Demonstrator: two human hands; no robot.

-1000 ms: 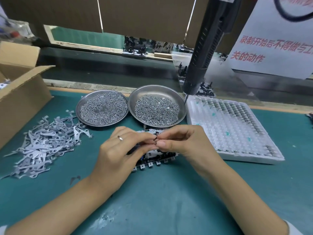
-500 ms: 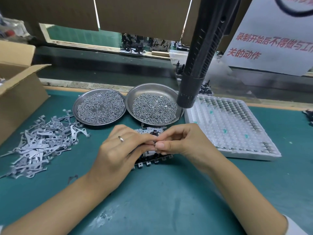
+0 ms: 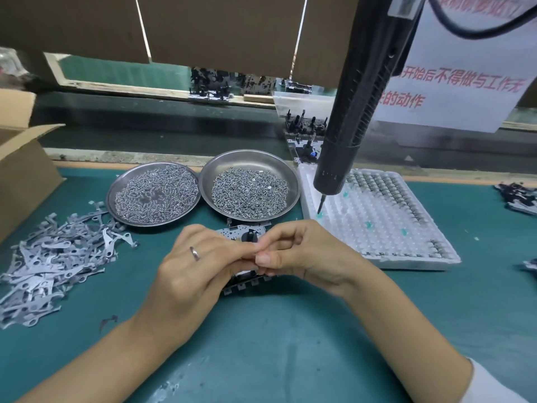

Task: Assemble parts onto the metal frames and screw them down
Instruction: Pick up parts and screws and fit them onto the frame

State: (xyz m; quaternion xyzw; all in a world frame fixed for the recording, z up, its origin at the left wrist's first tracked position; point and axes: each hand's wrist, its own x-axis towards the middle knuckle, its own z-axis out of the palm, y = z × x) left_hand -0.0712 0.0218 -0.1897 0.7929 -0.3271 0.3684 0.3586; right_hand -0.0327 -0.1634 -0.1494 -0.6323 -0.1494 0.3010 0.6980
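Left hand [image 3: 193,266], ring on one finger, has its fingers curled in and meets the right hand [image 3: 302,253] fingertip to fingertip, both pinching something too small to make out. Right under them sits the metal frame [image 3: 247,234], near the middle of the green surface [image 3: 276,344]. Pile of flat gray metal parts [image 3: 52,263] by the left edge, then two round dishes of screws [image 3: 155,194] [image 3: 250,189] toward the back, then a white tray [image 3: 380,225] on the right with a black screwdriver [image 3: 351,123] hanging over it.
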